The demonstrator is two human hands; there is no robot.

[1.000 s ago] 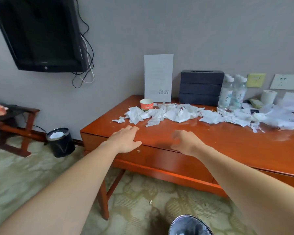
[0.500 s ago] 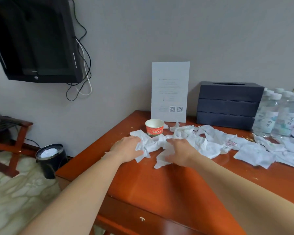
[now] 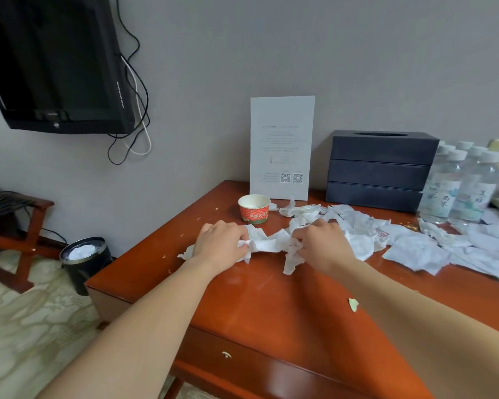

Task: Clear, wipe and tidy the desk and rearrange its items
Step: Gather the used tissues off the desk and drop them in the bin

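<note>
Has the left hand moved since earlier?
Yes: the left hand went from the front edge of the desk toward the paper cup, onto the tissues.

Crumpled white tissues (image 3: pixel 357 234) across wooden desk (image 3: pixel 271 306)

Glossy reddish wood tabletop (image 3: pixel 271 306), thin crumpled white tissue paper (image 3: pixel 271 244) all over it, a paper cup (image 3: pixel 254 209), matt dark tissue box (image 3: pixel 379 171), and clear plastic bottles (image 3: pixel 455 188).
</note>
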